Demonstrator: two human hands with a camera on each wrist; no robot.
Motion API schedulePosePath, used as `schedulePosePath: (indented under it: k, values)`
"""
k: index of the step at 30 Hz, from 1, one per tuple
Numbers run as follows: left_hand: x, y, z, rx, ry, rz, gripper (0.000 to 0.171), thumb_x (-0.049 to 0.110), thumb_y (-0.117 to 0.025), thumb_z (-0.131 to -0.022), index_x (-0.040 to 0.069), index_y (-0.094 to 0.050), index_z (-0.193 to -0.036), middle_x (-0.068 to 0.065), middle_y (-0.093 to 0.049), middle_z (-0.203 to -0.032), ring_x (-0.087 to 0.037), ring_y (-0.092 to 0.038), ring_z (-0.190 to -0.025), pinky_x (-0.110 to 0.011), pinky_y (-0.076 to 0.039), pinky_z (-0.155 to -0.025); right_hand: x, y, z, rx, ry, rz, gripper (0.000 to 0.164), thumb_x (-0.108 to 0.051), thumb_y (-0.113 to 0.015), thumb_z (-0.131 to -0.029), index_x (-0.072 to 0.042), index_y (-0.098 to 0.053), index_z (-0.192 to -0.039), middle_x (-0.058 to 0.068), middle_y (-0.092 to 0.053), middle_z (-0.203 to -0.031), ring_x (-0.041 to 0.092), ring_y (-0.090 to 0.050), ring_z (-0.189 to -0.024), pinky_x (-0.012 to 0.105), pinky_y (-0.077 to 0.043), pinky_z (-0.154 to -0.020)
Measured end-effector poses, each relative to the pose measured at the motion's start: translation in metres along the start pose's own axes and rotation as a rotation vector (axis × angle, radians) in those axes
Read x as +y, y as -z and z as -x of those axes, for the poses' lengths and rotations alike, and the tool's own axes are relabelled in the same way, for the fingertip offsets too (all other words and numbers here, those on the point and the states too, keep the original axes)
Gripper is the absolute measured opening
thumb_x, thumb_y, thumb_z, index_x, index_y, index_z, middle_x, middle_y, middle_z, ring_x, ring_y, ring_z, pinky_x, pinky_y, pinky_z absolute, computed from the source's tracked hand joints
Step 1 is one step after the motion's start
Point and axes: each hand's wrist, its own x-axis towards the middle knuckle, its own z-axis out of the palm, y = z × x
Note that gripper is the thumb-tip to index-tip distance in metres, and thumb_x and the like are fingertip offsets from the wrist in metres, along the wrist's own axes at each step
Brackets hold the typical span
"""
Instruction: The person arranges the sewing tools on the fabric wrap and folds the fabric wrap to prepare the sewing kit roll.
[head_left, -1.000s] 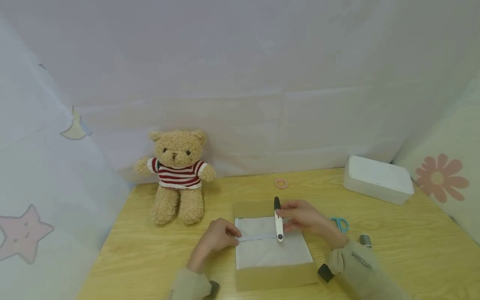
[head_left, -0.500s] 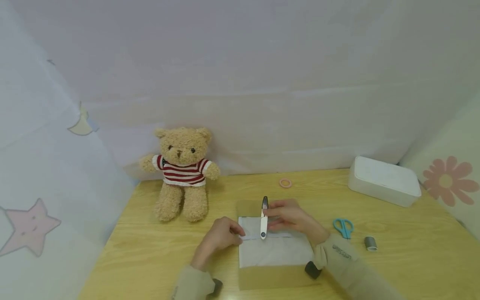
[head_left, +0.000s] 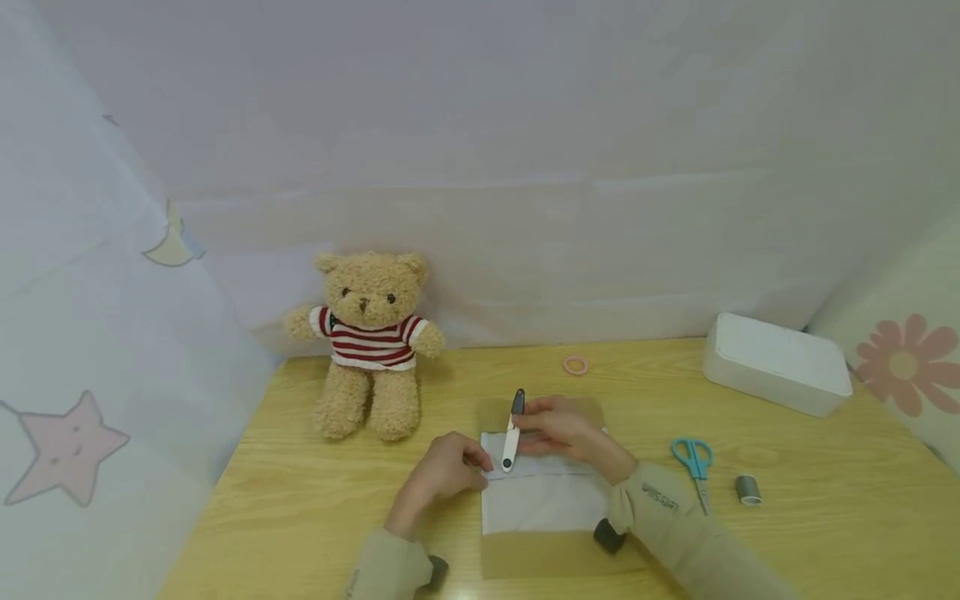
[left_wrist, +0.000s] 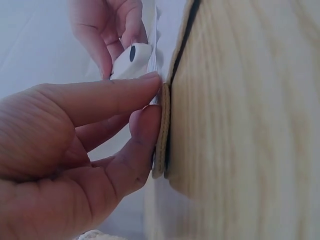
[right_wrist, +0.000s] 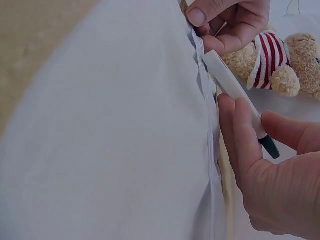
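A white cloth (head_left: pixel 543 507) lies over a tan piece (head_left: pixel 551 557), with a raised ridge running sideways across it. My left hand (head_left: pixel 447 467) pinches the left end of this ridge between thumb and finger; in the left wrist view a stitched tan edge (left_wrist: pixel 165 137) lies at the fingertips. My right hand (head_left: pixel 558 427) holds a slim white tool (head_left: pixel 512 435) with a dark end, between thumb and fingers. The right wrist view shows the tool's white end (right_wrist: pixel 222 70) by the ridge, close to the left fingers. Its exact kind cannot be told.
Blue scissors (head_left: pixel 694 465) and a grey thread spool (head_left: pixel 747 490) lie to the right. A pink ring (head_left: pixel 575 365) is behind the cloth. A teddy bear (head_left: pixel 372 346) sits at the back left, and a white box (head_left: pixel 778 363) stands at the back right.
My right hand has moved left with the white tool along the ridge, close to my left hand. The left hand keeps its pinch. The head view has shifted slightly; the scissors show more fully.
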Motion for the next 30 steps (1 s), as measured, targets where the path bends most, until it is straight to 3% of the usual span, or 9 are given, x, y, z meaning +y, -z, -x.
schedulePosePath:
  k: [12,19,30]
  values:
    - [0.003,0.002,0.001,-0.033,0.014,0.023,0.016,-0.004,-0.076,-0.069,0.004,-0.073,-0.083,-0.001,-0.063,-0.075,-0.011,-0.052,-0.068,-0.026,-0.044,-0.061,0.003,-0.007,-0.005,0.016,0.005,-0.004,0.031,-0.003,-0.062,-0.091,0.011,-0.049,-0.116,0.018,-0.059,-0.099,0.025,-0.069,-0.075,0.033,-0.056,-0.071]
    - [0.002,0.002,-0.001,-0.022,-0.01,-0.015,0.017,-0.006,-0.076,-0.068,0.004,-0.072,-0.081,-0.001,-0.059,-0.071,-0.011,-0.049,-0.066,-0.026,-0.043,-0.059,0.003,-0.008,-0.007,-0.002,0.01,0.001,0.028,-0.003,-0.062,-0.091,0.01,-0.05,-0.113,0.018,-0.059,-0.098,0.027,-0.07,-0.076,0.033,-0.056,-0.07]
    - [0.006,-0.002,0.001,0.034,0.027,-0.003,0.008,0.0,-0.076,-0.07,0.004,-0.07,-0.07,0.003,-0.061,-0.064,-0.01,-0.05,-0.061,-0.025,-0.043,-0.056,0.002,-0.011,-0.006,-0.025,0.004,0.024,0.023,-0.002,-0.063,-0.089,0.006,-0.052,-0.108,0.017,-0.063,-0.091,0.024,-0.069,-0.068,0.032,-0.056,-0.063]
